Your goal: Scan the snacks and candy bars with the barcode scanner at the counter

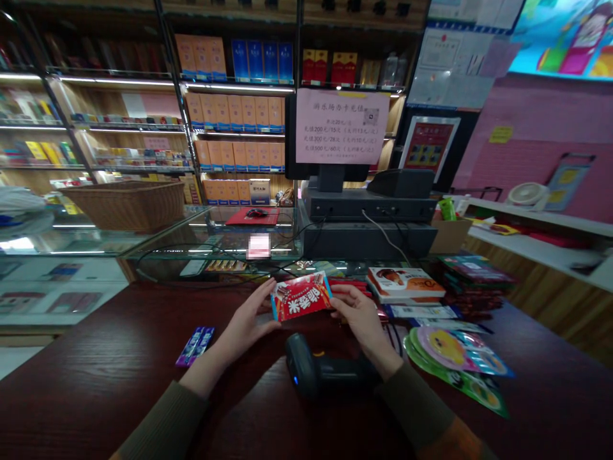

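Note:
A red chocolate bar packet [302, 296] with blue ends and white Chinese lettering is held up over the dark wooden counter, its print upside down to me. My left hand [253, 319] is at its left end, fingers behind the edge and thumb below. At the other end, my right hand [358, 314] pinches the corner between thumb and fingers. Below the packet a black barcode scanner [325, 375] lies on its side with a small blue light, close to my right wrist. Two joined purple-blue packs [195, 345] lie left of my left forearm.
To the right are orange-and-white boxes [406, 285], a stack of dark packets [474, 281] and round colourful blister packs [454, 358]. A till with a monitor [368, 214] stands behind, beside a glass case with cables. A wicker basket [127, 204] sits at the left.

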Motion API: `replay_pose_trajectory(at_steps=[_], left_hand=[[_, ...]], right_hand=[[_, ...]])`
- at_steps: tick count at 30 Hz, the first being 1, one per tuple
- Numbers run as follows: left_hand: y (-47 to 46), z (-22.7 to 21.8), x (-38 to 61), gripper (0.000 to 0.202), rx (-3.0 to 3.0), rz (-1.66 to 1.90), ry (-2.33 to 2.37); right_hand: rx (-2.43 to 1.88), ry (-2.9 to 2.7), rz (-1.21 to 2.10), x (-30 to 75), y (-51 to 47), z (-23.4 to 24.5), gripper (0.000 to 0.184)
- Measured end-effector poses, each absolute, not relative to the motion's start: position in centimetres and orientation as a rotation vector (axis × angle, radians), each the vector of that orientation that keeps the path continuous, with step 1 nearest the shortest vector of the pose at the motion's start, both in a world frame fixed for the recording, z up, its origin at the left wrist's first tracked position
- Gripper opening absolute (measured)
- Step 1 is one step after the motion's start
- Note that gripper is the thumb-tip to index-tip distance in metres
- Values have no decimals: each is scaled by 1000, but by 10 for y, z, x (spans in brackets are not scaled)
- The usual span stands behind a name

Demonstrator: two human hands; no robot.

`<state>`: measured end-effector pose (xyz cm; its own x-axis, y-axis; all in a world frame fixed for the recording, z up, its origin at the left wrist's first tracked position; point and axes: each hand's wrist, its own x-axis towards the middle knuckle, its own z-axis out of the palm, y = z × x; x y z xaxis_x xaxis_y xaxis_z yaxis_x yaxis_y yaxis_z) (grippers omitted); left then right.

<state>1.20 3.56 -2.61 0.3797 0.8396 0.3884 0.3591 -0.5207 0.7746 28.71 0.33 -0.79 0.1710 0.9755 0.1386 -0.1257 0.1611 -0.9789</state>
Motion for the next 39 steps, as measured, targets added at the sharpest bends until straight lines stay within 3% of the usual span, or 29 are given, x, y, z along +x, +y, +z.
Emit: replay_pose_trajectory(at_steps=[9,13,22,29,35,39], left_hand=[[36,-32,7,72,2366,1016,1010],[31,-23,6,59,2418,1035,1008],[21,-9,14,44,1901,1079,987],[23,-7,22,43,1735,1170,1108],[25,-21,27,57,1744,1254,1261],[25,-25,28,62,1744,1237,1251]], right_hand=[[-1063,-1065,1069,285,3,-13,37],[-1047,-1170,1016,286,4,-14,45],[-1082,-1315,994,293,3,-14,46],[-1107,-1316,876,289,2,-18,44],[-1085,-1403,755,282,0,-20,34],[-1114,-1351,779,281,0,-17,38]])
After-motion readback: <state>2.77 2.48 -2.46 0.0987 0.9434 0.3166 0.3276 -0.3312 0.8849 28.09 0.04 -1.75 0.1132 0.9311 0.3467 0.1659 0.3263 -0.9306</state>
